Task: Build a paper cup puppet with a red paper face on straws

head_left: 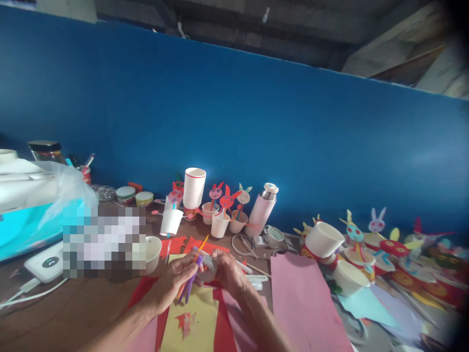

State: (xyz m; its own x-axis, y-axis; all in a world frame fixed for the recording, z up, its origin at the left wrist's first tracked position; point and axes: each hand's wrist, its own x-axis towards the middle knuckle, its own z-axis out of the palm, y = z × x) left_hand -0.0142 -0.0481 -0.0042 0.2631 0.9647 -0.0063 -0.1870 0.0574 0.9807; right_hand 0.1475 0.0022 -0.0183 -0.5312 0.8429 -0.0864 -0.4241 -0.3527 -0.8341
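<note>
Beyond the hands: white paper cups with paper rabbit faces [220, 226], a tall white cup stack [194, 188], a pink steel-necked flask [261, 211].
Beneath: yellow paper sheet [207, 313].
Right side: pink paper sheet [302, 303].
Left hand [179, 272]: pinching purple and orange narrow strips [190, 283], above the yellow sheet.
Right hand [227, 269]: fingers closed around a greyish tape roll [208, 269].
Strips' long axis: slanting, orange tip up and rightward, purple ends down and leftward.

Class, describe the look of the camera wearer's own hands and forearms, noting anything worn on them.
The left hand and right hand are human hands, with no gloves. Both forearms are bare as far as they show, without sleeves, and neither wrist shows a watch or bracelet. The fingers are too small and blurred to rule out rings.
</note>
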